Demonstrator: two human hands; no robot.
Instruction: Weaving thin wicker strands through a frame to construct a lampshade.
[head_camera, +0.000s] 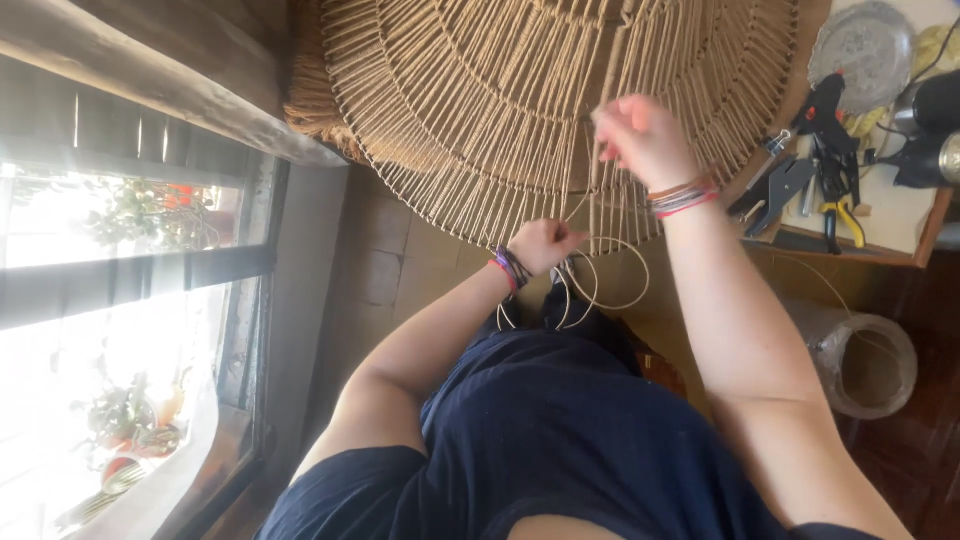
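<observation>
Two bare hands work at the lower edge of a large round frame wrapped in pale tan cord (520, 90), which stands before the person's lap. The left hand (545, 245) is clenched around loose loops of thin pale cord (610, 290) just under the frame's rim. The right hand (645, 140), blurred with motion, appears pinched on a strand raised against the radial wraps, though the pinch itself cannot be told for sure. Doing this well likely means keeping the strand taut, laying each wrap snug beside its neighbour, and letting the left hand feed slack without tangling the loops. A wooden tray of pliers and black-handled tools (830, 170) lies near the right arm.
</observation>
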